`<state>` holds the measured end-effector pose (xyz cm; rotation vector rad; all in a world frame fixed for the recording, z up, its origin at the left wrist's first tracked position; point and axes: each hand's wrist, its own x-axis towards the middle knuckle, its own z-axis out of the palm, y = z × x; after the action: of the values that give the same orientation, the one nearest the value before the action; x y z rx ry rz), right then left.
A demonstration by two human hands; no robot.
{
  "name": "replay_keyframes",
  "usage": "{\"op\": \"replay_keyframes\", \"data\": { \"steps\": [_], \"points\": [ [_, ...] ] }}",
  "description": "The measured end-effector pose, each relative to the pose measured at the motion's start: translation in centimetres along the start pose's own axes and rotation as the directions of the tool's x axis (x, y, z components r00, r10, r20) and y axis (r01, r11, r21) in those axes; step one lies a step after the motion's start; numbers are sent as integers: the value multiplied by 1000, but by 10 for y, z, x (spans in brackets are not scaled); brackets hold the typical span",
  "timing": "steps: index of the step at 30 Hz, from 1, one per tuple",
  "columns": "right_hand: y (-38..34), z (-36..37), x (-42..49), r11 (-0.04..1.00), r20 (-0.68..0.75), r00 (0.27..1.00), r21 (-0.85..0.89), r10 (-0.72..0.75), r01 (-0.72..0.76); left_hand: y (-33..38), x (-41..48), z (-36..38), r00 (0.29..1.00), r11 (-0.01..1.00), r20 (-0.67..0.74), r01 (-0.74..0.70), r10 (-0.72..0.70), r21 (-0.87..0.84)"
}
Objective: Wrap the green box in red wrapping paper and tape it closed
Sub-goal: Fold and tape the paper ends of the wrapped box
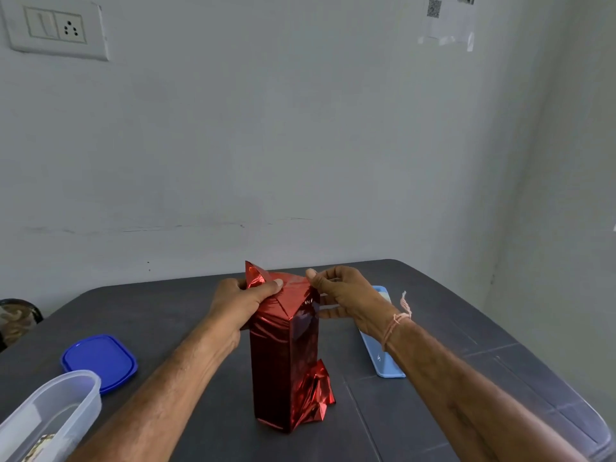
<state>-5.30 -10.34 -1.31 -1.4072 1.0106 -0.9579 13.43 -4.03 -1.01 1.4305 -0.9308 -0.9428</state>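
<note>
At lower left of frame: clear plastic container (pixel 50 411), blue lid (pixel 100 361) beyond, both set aside. Centre: box (pixel 283 361) upright on dark surface (pixel 166 311), green hidden under red wrapping paper (pixel 318 398); bottom end crumpled, looks unsealed. Left hand (pixel 240 301) grips folded top flaps, pinning them. Right hand (pixel 346 301) pinches apparent clear tape strip (pixel 328 306) beside fold, likely for sealing.

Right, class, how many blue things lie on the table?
2: a dark blue lid left of the wrapped box, a light blue lid right of it, partly hidden.
</note>
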Motion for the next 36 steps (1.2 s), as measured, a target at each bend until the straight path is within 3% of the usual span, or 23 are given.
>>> {"op": "replay_keyframes", "data": {
  "steps": [3, 6, 9, 11, 16, 22, 30, 36],
  "points": [
    [11, -8, -5, 1000, -34, 999, 11, -20, 20, -1, -4, 5, 1000, 998, -26, 10, -12, -58],
    [30, -41, -13, 998, -232, 971, -54, -55, 43, -2, -5, 5, 1000, 997, -25, 10, -12, -75],
    [57, -91, -19, 986, -527, 848, -164, -61, -30, -4, -7, 6, 1000, 996, -13, 3, -4, -84],
    [76, -111, -19, 970, -591, 806, -182, 20, -158, -3, -8, 6, 1000, 997, -10, -5, 4, -80],
    [101, -123, -12, 934, -493, 834, -111, 245, -340, -2, -9, 5, 1000, 997, 1, -6, 6, -75],
    [95, -123, -4, 897, -475, 817, -116, 327, -427, -2, -11, 4, 1000, 998, 15, -11, 13, -69],
    [81, -112, -9, 879, -435, 796, -21, 421, -477, -1, -11, 4, 1000, 998, 21, -13, 14, -57],
    [85, -111, -10, 905, -407, 810, 154, 423, -396, -2, -10, 4, 1000, 998, 19, -11, 12, -62]
  ]
}}
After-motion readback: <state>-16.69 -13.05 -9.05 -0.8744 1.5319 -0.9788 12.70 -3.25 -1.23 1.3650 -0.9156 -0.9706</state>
